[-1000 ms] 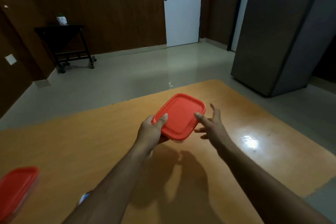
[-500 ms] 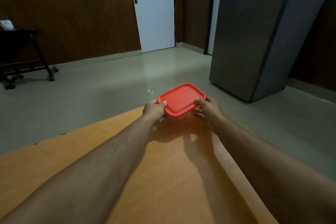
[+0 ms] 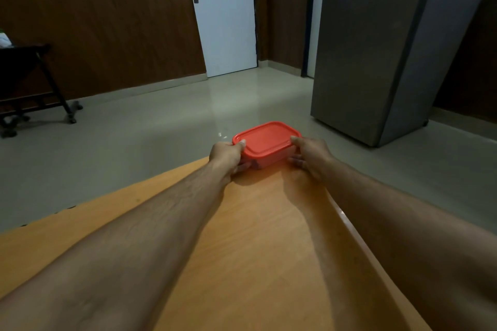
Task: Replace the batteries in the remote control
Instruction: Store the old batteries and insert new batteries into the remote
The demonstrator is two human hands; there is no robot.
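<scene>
Box (image 3: 265,154) with red lid (image 3: 266,137) sits at the far corner of the orange table (image 3: 255,236), clamped between both hands: left hand (image 3: 226,156) grips its left end with thumb on the lid rim, right hand (image 3: 309,153) grips its right end, fingers curled down the side wall. Contents of box not visible through lid; remote and batteries not seen. Beyond the table edge lies bare tiled floor (image 3: 134,142), with grey fridge (image 3: 376,48) to the right, white door (image 3: 226,13) straight ahead, dark side table (image 3: 27,75) far left; nothing stands between arms and box
</scene>
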